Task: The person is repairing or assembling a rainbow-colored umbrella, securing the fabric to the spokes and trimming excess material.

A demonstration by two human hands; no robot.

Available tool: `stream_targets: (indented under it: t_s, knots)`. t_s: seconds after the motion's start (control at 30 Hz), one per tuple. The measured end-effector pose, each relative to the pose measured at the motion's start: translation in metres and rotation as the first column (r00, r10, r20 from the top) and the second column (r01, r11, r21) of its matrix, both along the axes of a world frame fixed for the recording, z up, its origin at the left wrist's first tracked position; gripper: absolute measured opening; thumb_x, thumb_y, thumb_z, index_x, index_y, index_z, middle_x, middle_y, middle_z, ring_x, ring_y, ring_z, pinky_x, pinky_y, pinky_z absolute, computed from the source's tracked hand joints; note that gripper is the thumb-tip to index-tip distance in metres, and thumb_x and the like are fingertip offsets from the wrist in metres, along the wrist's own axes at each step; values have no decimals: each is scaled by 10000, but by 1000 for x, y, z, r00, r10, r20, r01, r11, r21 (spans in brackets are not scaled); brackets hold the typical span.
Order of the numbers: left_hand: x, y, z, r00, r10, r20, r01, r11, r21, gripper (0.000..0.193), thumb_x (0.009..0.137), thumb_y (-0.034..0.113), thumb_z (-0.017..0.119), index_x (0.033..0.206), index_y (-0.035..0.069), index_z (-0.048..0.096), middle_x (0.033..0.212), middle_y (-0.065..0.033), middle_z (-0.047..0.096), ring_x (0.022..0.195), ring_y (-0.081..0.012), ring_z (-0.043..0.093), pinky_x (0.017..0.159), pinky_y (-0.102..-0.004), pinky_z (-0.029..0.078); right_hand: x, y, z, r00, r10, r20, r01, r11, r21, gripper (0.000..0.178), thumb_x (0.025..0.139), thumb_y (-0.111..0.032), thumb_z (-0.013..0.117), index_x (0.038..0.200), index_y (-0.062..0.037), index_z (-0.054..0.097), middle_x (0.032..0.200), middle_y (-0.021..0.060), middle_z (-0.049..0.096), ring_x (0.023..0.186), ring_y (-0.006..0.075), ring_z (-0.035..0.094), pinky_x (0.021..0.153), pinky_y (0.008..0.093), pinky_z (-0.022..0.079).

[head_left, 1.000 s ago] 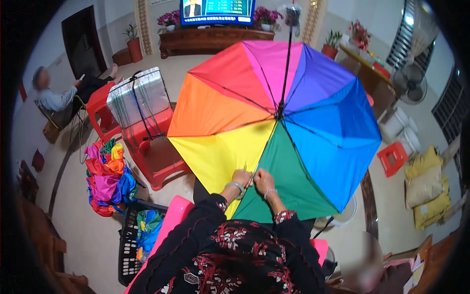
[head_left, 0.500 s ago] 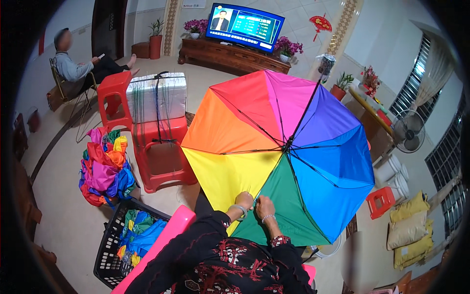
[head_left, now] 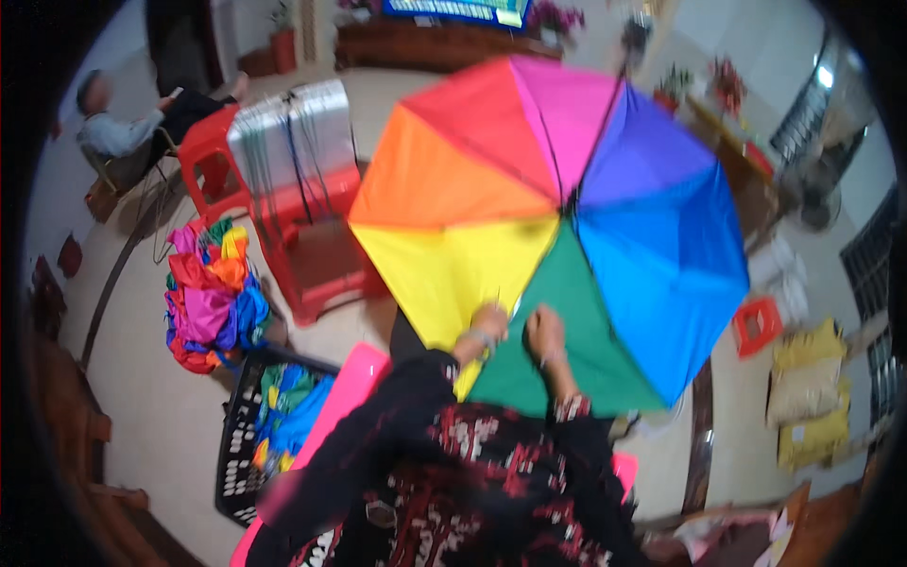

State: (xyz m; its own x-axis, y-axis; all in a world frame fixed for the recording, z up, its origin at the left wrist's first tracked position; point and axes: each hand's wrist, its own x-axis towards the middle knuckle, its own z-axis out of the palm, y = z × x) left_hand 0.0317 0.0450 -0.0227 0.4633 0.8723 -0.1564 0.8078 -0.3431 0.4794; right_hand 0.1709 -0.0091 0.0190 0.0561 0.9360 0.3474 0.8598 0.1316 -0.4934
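Note:
An open rainbow umbrella (head_left: 557, 236) spreads before me, its ribs and black shaft (head_left: 605, 132) facing me. My left hand (head_left: 488, 323) is closed on the canopy near the seam between the yellow panel (head_left: 444, 274) and the green panel (head_left: 576, 364). Thin strands stick up by its fingers, too blurred to name. Just right of it, my right hand (head_left: 545, 333) is closed over the green panel. Whatever its fingers hold, if anything, is too small and blurred to make out.
Left of me stand a black basket (head_left: 236, 444) of coloured cloth, a multicoloured cloth heap (head_left: 210, 302) and red stools (head_left: 326, 255) bearing a silvery box (head_left: 288, 137). A person (head_left: 128, 132) sits at far left. Yellow sacks (head_left: 808, 439) lie at right.
The whole view has shifted and blurred, with the room sitting higher in the picture. My right hand has moved a little to the right, away from my left, which stays by the seam.

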Motion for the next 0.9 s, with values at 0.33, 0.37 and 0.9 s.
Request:
stream_targets:
  t_s: [0.33, 0.37, 0.9]
  knots:
    - [-3, -15, 49, 741, 519, 427, -292, 821, -491, 204, 770, 165, 506, 711, -26, 545, 521, -128, 570, 386, -199, 533, 389, -325, 419, -9, 12, 14, 541, -227, -810, -113, 935, -337, 56, 767, -62, 554, 736, -28, 521, 591, 45, 540, 468, 104, 502, 373, 245, 410]
    - [-3, -14, 46, 792, 441, 421, -244, 862, -445, 205, 752, 173, 538, 743, -31, 544, 552, -140, 581, 419, -217, 550, 413, -332, 431, -8, 11, 13, 484, -229, -844, -132, 935, -330, 50, 766, -55, 557, 749, -29, 519, 596, 42, 536, 457, 99, 495, 362, 231, 407]
    - [5, -15, 32, 883, 429, 189, -436, 900, -4, 374, 737, 289, 628, 845, -57, 535, 815, -250, 605, 781, -379, 600, 661, -446, 463, -27, 14, 27, 351, -143, -925, -205, 952, -225, 75, 777, -34, 511, 834, -6, 472, 606, 72, 540, 431, 127, 530, 345, 242, 434]
